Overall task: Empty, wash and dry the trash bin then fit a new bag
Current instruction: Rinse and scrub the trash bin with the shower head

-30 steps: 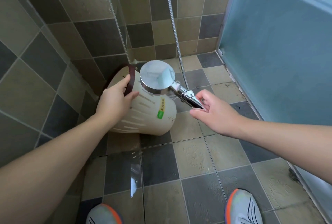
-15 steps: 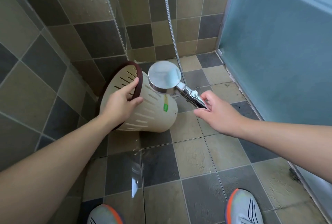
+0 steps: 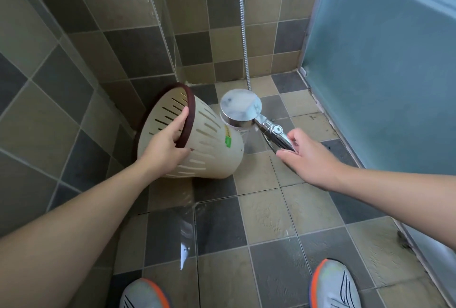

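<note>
1. The trash bin [image 3: 209, 149] was tipped on its side on the tiled floor [image 3: 271, 221], up in the far-left corner of the shower where floor meets wall. Compared with a second before, it had been rolled so the dark-rimmed mouth faced up and toward the camera more, and you could see a good bit of the slotted inside.

2. The shower head [image 3: 240, 107] sat just beside the bin's outer wall, a bit further right and lower than a moment earlier, with its face turned up. I couldn't make out an actual spray, though the floor in front looked wet.

3. My read: this was the washing step, and the turn looked like getting the bin lined up for rinsing the inside. No drying or new bag yet, so roughly the middle of the job.

4. Left hand [image 3: 165, 149]: gripping the bin at the rim, fingers hooked over the dark band into the opening, thumb on the outside. It was carrying the tilt.

5. Right hand [image 3: 308, 157]: holding the chrome handle below the button, fingers only loosely wrapped, index stretched along it. More of a light pinch than a fist.

6. The metal hose [image 3: 243, 23] ran up the back wall; two sneakers [image 3: 333, 285] showed at the near edge of the floor.
</note>
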